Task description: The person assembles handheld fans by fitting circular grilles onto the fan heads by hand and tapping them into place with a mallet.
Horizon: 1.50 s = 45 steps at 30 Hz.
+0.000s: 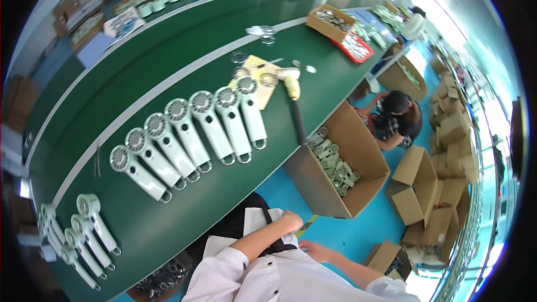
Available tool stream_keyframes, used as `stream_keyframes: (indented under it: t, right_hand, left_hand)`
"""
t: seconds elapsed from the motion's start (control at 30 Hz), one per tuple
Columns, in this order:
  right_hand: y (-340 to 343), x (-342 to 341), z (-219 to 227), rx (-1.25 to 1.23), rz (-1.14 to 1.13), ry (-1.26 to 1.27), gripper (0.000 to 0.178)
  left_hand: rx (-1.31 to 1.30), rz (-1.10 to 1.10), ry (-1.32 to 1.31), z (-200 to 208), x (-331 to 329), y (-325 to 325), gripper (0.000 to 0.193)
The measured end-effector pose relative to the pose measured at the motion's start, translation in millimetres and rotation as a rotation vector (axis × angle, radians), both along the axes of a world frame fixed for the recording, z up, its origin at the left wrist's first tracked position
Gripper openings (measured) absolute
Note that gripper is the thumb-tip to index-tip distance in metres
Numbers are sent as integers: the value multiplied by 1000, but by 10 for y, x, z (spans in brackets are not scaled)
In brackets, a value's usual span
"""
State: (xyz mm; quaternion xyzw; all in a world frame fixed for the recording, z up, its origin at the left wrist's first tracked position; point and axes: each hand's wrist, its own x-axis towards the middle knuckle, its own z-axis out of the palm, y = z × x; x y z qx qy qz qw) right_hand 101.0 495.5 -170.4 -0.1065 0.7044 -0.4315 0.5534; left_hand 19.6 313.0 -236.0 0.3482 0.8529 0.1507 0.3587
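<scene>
Both my hands are low at my waist, off the table. My left hand (291, 222) is closed with fingers curled, beside a black strap (267, 212) over my white shirt (254, 274). My right hand (316, 250) is close to the shirt's edge, its fingers drawn together; what either holds, if anything, is hidden. Ahead on the green table (240, 190), several pale handheld fans (187, 134) lie in a slanting row, round heads away from me, loops toward me. More handheld fans (89, 229) lie at the left end.
A yellow-handled power screwdriver (292, 86) lies by a yellow pad (262, 81). A carton of fan parts (305, 182) stands against the table's right edge. Beyond it a person (397, 117) is bent low among cartons (414, 182). A parts box (313, 19) and red tray (366, 50) sit farther back.
</scene>
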Motion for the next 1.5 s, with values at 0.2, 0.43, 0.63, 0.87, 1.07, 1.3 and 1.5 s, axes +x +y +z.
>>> stream_keyframes:
  t: [0.2,0.43,0.63,0.87,1.07,1.3,1.5]
  right_hand:
    - [123,134,-365,81,-3,-7,44]
    - [157,-157,-433,281,375,80,47]
    - [-183,-610,231,190,567,304,41]
    - [-1152,-1207,1114,-65,156,890,21]
    - [-2225,-1061,1418,-318,75,1090,11]
    - [-3330,-425,1503,-821,374,949,16]
    - [-3739,-135,1574,-968,550,889,20]
  left_hand:
    - [-64,-195,-230,54,-124,113,23]
    - [144,65,106,-251,124,120,10]
    - [251,298,480,136,210,-198,15]
    - [876,807,395,1491,1037,-1003,21]
    - [887,1546,378,1993,1948,-1881,13]
    - [-17,2139,1184,1929,2649,-2921,19]
    - [-513,2051,1247,1837,2557,-3585,41]
